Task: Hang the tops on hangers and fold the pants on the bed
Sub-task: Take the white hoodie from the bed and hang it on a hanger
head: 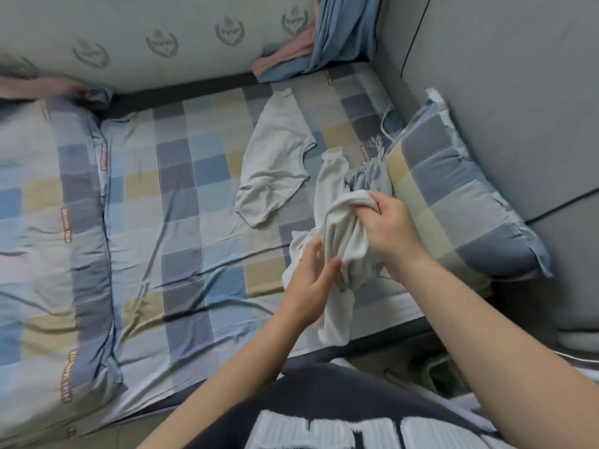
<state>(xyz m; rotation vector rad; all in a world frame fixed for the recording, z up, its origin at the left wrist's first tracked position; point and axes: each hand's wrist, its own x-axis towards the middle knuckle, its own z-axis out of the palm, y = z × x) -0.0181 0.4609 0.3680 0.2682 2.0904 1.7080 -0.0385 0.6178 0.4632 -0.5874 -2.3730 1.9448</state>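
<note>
Right hand (pixel 392 228) fisted round upper end of bunched cream garment (pixel 343 234), knuckles up. Left hand (pixel 311 283) lower down, palm turned inward, fingers curled, pinching a fold near garment's middle btwn thumb & fingertips. Garment soft, crumpled, held just above checked bedsheet (pixel 194 205) at bed's near R side, beside checked pillow (pixel 453 202). One tube-like end w/ cuff lying back on sheet toward pillow; other end hanging down over near bed edge. Both forearms bare, reaching in from bottom of view, R higher than L. Second pale top (pixel 275 170) spread flat on sheet, just L of held garment. Grey cloth (pixel 369 179) bunched btwn held garment & pillow, partly covered. Unclear whether held garment top or pants: too bunched. Far L edge of view blurred.
</note>
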